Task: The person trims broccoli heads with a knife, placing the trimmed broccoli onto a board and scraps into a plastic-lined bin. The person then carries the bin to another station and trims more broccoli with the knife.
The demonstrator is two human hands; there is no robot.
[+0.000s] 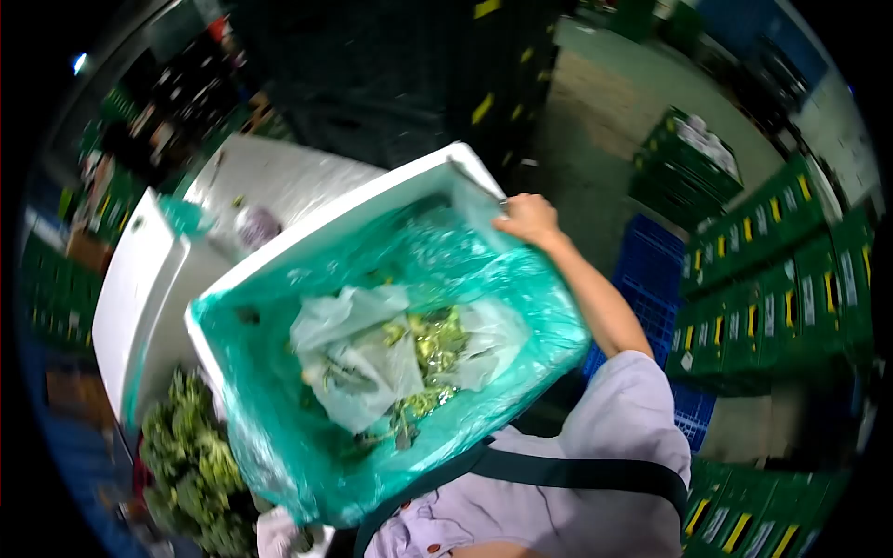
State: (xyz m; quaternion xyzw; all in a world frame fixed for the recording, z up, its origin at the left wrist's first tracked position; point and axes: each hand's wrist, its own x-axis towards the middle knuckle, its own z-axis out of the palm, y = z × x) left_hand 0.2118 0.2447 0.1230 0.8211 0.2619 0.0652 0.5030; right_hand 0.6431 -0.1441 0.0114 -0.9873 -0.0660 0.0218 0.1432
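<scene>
A white foam box (321, 226), lined with a green plastic bag (270, 409), is tilted in front of my body. Inside it lie crumpled whitish sheets (358, 358), broccoli scraps (437, 349) and what looks like a little water. My right hand (530, 220) grips the rim at the far right corner, fingers wrapped over the edge. Down at the near left corner, my left hand (277, 534), pale and seemingly gloved, holds the box from below; most of its fingers are hidden. Several heads of green broccoli (195, 465) are piled just left of the box.
Another white foam box (139, 298) stands at the left, beside a pale tabletop (288, 172) with a purplish item (257, 227). A tall dark stack (372, 74) rises ahead. Green crates (763, 279) are stacked at the right, near blue plastic pallets (648, 274).
</scene>
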